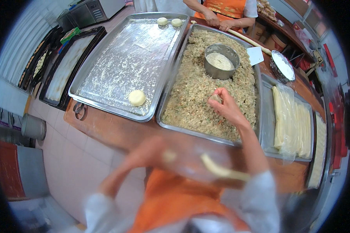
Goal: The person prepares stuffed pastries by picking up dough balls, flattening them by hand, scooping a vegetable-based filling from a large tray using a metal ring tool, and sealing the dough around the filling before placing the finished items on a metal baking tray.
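Note:
My right hand (227, 108) is closed with its fingertips around a small clump of filling (216, 99), just over the tray of crumbly, speckled filling (190, 112). Smeared by motion, my left hand (149, 152) is above the near table edge. A pale piece of dough (169, 156) shows at its fingertips, blurred along with the hand. Between my arms lies a pale dough strip (217, 167), also blurred. A round metal bowl (221, 73) holding pale crumbs sits in the filling. To the left, a floured metal tray (116, 70) carries a round dough ball (137, 98) near its front corner.
Two more dough balls (169, 22) rest at that tray's far edge. At right stand a tray of plastic-covered dough strips (286, 120), a bowl of white powder (283, 66) and a white scraper (255, 56). Across the table, another person's hands (218, 21) are on a rolling pin (252, 42).

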Tool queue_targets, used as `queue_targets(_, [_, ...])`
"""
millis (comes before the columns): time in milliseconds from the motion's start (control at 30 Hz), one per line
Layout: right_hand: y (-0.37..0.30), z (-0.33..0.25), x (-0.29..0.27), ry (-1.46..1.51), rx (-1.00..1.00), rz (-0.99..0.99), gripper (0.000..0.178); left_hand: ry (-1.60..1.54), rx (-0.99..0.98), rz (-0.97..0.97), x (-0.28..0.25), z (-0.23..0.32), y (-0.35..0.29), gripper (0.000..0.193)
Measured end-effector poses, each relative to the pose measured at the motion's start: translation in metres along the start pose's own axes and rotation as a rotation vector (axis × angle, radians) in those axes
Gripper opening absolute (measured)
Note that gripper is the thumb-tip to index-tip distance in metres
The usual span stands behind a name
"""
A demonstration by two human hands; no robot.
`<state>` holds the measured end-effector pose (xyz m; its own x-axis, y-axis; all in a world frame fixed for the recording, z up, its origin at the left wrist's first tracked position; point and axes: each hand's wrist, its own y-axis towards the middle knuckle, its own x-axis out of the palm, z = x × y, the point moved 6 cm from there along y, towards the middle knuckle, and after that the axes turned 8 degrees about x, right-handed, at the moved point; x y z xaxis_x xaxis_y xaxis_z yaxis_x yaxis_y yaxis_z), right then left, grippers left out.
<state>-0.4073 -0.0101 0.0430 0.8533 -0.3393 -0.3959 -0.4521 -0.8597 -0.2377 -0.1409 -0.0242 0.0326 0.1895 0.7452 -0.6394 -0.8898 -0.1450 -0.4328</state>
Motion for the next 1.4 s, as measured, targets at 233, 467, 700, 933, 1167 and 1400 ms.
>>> queue_targets(233, [-0.012,-0.003,-0.005,0.588,0.188,-0.222,0.024,-1.771,0.287,0.283,-0.002,0.022,0.014,0.056])
queue_targets(467, [-0.010,-0.004,-0.015,0.088,-0.153,0.108,0.027,-1.998,0.276,0.397,-0.009,0.040,0.052,0.056])
queue_targets(700, [-0.007,0.016,-0.004,0.659,0.132,-0.234,0.026,-2.013,0.449,0.498,-0.033,0.039,0.083,0.048])
queue_targets(933, [-0.026,0.005,-0.001,0.565,-0.020,-0.139,0.045,-2.204,0.581,0.466,-0.045,0.032,0.109,0.041])
queue_targets(1167, [-0.064,-0.039,0.021,-0.199,-0.546,0.201,0.035,-1.563,0.474,0.974,-0.038,0.034,0.135,0.037])
queue_targets(1400, [-0.054,-0.036,0.000,0.236,-0.415,-0.105,0.033,-0.957,0.441,0.803,-0.056,0.071,0.096,0.050])
